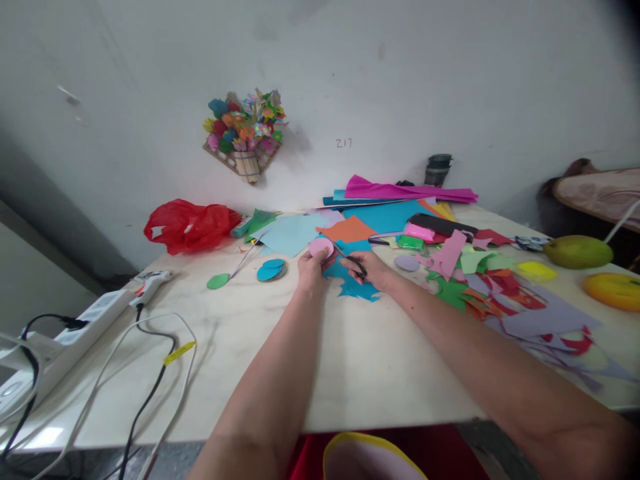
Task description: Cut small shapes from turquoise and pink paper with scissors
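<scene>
Along the foot of a grey wall: one pale table point(255, 373), smooth-topped, bearing cut and uncut coloured sheet.

Item: scrap heap point(545, 323), mixed colours, at the right; loose, light offcuts, likely to slide if brushed.

Item: orange sheet point(353, 231), lying flat beyond the hands; thin, probably easily creased.

Item: right hand point(374, 268), fingers closed through the handles of the scissors.

Item: left hand point(311, 270), pinching the pink disc near its lower edge, thumb on the upper face.

Item: blue offcut point(359, 290), jagged-edged, below the scissors.

Item: scissors point(358, 267), dark-handled; rigid, presumably the heaviest piece in hand, best held by the loops, clear of the blades.

Item: blue discs point(271, 269), overlapping, left of the left hand.

Item: pink disc point(321, 248), above the tabletop in the left hand, beside the blades. Paper or thin foam, cannot tell which; judged very light, flexible, apt to bend or tear. Best taken by a light rim pinch, away from the blades.
</scene>
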`<action>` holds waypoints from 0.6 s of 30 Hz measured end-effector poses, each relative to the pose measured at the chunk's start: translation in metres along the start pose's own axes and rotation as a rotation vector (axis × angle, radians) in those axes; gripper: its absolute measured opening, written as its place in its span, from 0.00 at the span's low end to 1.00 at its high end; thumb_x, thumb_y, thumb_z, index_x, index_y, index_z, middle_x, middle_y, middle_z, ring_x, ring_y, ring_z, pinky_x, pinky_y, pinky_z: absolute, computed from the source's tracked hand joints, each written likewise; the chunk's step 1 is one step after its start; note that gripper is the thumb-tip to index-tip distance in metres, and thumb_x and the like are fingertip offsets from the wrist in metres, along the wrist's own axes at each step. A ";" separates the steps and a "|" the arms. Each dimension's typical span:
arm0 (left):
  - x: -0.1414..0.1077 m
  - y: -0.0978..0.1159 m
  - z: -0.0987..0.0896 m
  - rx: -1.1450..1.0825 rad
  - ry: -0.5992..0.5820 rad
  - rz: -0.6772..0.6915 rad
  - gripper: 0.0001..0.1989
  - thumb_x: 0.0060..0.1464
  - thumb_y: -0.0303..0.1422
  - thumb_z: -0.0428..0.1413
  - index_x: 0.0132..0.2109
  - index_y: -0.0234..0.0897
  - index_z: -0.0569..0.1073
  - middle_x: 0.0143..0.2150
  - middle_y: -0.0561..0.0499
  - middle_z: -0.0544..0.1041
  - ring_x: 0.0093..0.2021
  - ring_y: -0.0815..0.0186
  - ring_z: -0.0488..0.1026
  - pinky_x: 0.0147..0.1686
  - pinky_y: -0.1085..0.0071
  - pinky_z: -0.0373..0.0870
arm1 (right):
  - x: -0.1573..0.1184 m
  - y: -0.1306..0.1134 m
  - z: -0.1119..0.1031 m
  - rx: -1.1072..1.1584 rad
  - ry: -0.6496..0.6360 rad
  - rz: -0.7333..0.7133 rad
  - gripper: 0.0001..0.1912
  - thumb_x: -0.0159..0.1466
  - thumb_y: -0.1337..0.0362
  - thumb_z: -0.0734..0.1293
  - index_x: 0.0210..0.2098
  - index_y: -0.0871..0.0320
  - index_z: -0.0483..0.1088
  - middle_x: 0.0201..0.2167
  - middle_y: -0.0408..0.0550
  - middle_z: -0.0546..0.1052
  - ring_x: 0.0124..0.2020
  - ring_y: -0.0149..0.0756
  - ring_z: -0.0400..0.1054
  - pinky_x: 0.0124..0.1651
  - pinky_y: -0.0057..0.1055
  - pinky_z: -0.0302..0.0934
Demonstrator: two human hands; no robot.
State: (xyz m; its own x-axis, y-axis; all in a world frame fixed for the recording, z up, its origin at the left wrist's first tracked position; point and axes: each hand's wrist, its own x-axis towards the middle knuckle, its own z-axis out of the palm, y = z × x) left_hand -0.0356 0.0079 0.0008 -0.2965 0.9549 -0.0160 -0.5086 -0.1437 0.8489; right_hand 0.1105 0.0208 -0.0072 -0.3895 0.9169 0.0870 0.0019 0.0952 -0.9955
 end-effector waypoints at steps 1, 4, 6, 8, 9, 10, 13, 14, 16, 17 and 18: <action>0.000 0.000 0.000 -0.002 0.006 -0.003 0.12 0.41 0.26 0.63 0.36 0.28 0.77 0.33 0.41 0.81 0.36 0.57 0.81 0.40 0.65 0.76 | 0.000 0.000 0.000 0.001 0.003 0.002 0.21 0.47 0.53 0.77 0.21 0.58 0.64 0.13 0.37 0.66 0.11 0.22 0.55 0.13 0.22 0.47; -0.001 0.002 0.000 -0.010 0.010 -0.006 0.12 0.41 0.26 0.64 0.36 0.27 0.77 0.33 0.41 0.81 0.34 0.57 0.80 0.40 0.64 0.76 | 0.000 -0.001 0.001 0.000 0.012 0.012 0.20 0.47 0.54 0.77 0.21 0.58 0.64 0.12 0.37 0.65 0.11 0.23 0.55 0.13 0.22 0.47; -0.001 0.002 0.000 -0.010 0.009 -0.007 0.12 0.41 0.25 0.64 0.36 0.26 0.77 0.33 0.40 0.81 0.34 0.58 0.80 0.41 0.64 0.76 | -0.001 -0.002 0.001 -0.006 0.015 0.013 0.20 0.47 0.54 0.77 0.21 0.58 0.65 0.12 0.37 0.65 0.11 0.23 0.55 0.13 0.22 0.47; 0.000 0.003 0.000 -0.008 0.014 -0.008 0.11 0.41 0.26 0.64 0.36 0.27 0.77 0.33 0.40 0.81 0.35 0.57 0.81 0.41 0.64 0.76 | -0.001 -0.004 0.002 -0.009 0.020 0.017 0.19 0.48 0.55 0.77 0.21 0.58 0.65 0.12 0.37 0.65 0.11 0.23 0.54 0.12 0.23 0.47; 0.000 0.003 0.000 -0.008 0.015 -0.009 0.11 0.41 0.26 0.64 0.36 0.27 0.77 0.33 0.41 0.81 0.36 0.57 0.81 0.41 0.64 0.76 | -0.002 -0.005 0.002 -0.010 0.024 0.022 0.19 0.48 0.55 0.77 0.21 0.58 0.65 0.12 0.37 0.65 0.11 0.23 0.54 0.12 0.23 0.47; 0.000 0.003 -0.001 -0.008 0.016 -0.010 0.11 0.41 0.26 0.64 0.36 0.28 0.77 0.33 0.41 0.81 0.37 0.56 0.81 0.41 0.64 0.76 | -0.002 -0.006 0.003 -0.010 0.030 0.030 0.19 0.49 0.55 0.77 0.22 0.58 0.65 0.12 0.37 0.65 0.11 0.24 0.54 0.12 0.23 0.47; 0.001 0.002 -0.002 -0.011 0.018 -0.009 0.10 0.42 0.26 0.63 0.36 0.28 0.77 0.32 0.42 0.81 0.38 0.57 0.81 0.41 0.65 0.76 | -0.004 -0.009 0.004 -0.014 0.040 0.049 0.18 0.49 0.56 0.77 0.22 0.58 0.66 0.12 0.37 0.65 0.11 0.24 0.54 0.12 0.23 0.47; 0.001 0.002 -0.002 -0.011 0.019 -0.006 0.10 0.43 0.26 0.63 0.36 0.28 0.76 0.32 0.42 0.81 0.38 0.57 0.81 0.41 0.65 0.76 | -0.004 -0.009 0.004 -0.015 0.039 0.050 0.18 0.49 0.56 0.77 0.22 0.58 0.66 0.12 0.37 0.65 0.11 0.24 0.54 0.12 0.23 0.47; 0.001 0.002 -0.002 -0.014 0.022 -0.001 0.10 0.43 0.26 0.63 0.36 0.28 0.76 0.32 0.42 0.81 0.37 0.57 0.81 0.40 0.65 0.76 | -0.003 -0.007 0.003 -0.013 0.032 0.048 0.19 0.49 0.55 0.77 0.22 0.58 0.66 0.12 0.37 0.65 0.11 0.24 0.55 0.12 0.22 0.47; 0.001 0.002 -0.002 -0.016 0.019 0.000 0.10 0.43 0.26 0.63 0.36 0.28 0.76 0.33 0.42 0.81 0.37 0.58 0.81 0.40 0.65 0.75 | -0.003 -0.005 0.003 -0.009 0.027 0.045 0.19 0.49 0.55 0.77 0.22 0.58 0.66 0.12 0.37 0.66 0.11 0.23 0.55 0.13 0.22 0.48; 0.001 0.002 -0.002 -0.016 0.015 -0.002 0.10 0.43 0.26 0.63 0.36 0.28 0.76 0.33 0.42 0.81 0.36 0.58 0.81 0.40 0.65 0.75 | -0.002 -0.003 0.002 -0.005 0.021 0.040 0.19 0.48 0.54 0.77 0.22 0.58 0.65 0.12 0.37 0.66 0.11 0.23 0.55 0.13 0.22 0.48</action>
State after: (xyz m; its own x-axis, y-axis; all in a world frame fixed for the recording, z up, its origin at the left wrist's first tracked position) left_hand -0.0385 0.0076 0.0016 -0.3076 0.9512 -0.0256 -0.5218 -0.1461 0.8404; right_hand 0.1095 0.0179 -0.0042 -0.3696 0.9280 0.0476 0.0222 0.0600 -0.9979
